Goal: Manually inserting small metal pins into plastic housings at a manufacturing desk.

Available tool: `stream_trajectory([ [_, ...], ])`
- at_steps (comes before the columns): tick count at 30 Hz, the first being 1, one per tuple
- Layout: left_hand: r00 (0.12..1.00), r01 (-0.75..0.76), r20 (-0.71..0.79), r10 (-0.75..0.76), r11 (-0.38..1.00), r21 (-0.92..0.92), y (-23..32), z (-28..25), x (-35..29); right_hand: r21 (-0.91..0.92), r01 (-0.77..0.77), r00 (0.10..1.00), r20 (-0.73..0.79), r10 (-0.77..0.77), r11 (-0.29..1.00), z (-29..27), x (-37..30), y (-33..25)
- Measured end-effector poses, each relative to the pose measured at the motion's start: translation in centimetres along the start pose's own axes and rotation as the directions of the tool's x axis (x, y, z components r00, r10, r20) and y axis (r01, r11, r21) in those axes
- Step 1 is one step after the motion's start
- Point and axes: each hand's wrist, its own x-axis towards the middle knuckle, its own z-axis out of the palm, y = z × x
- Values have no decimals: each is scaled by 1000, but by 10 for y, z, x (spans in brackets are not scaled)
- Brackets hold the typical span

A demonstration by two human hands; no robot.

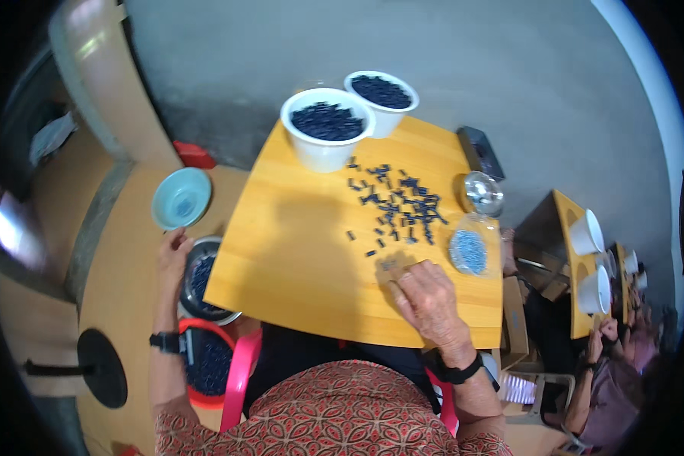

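My right hand (427, 298) rests on the yellow table (304, 281) with its fingers curled. Whatever its fingertips hold, if anything, is hidden. Just beyond them lie a few tiny greyish bits (388, 265). Many short black pieces (403, 201) are scattered farther up the table. To the right of these stands a clear round tub with small light-blue pieces (468, 252). Off the table's left side, my left hand (173, 249) is at the near rim of a teal basin (163, 194), fingers bent together. I cannot make out anything in them.
Two white buckets (311, 153) (391, 121) filled with black pieces stand at the far edge. A shiny metal bowl (482, 194) and a dark box (480, 152) sit at the right. Below left are a metal basin (232, 315) and a red-rimmed basin (205, 401). Another person (612, 395) sits at the right.
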Motion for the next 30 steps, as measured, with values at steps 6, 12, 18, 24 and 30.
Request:
stream_trajectory([
  [6, 975, -102, 172, 139, 973, -209, 119, 50, -25, 8, -90, 993, 77, 89, 996, -6, -27, 13],
  [12, 798, -387, 477, 369, 920, -64, 220, 151, -42, 108, -193, 978, 101, 182, 975, -13, -47, 25],
  [18, 619, -665, 563, 548, 747, 4, 236, 249, -33, 183, -244, 969, 74, 235, 952, -5, -68, 34],
  [24, 474, -842, 495, 728, 540, 13, 227, 308, -16, 213, -279, 957, 146, 252, 936, -2, -66, 41],
  [30, 430, -865, 589, 684, 499, 52, 220, 326, -12, 207, -347, 936, 138, 324, 915, 8, -61, 47],
])
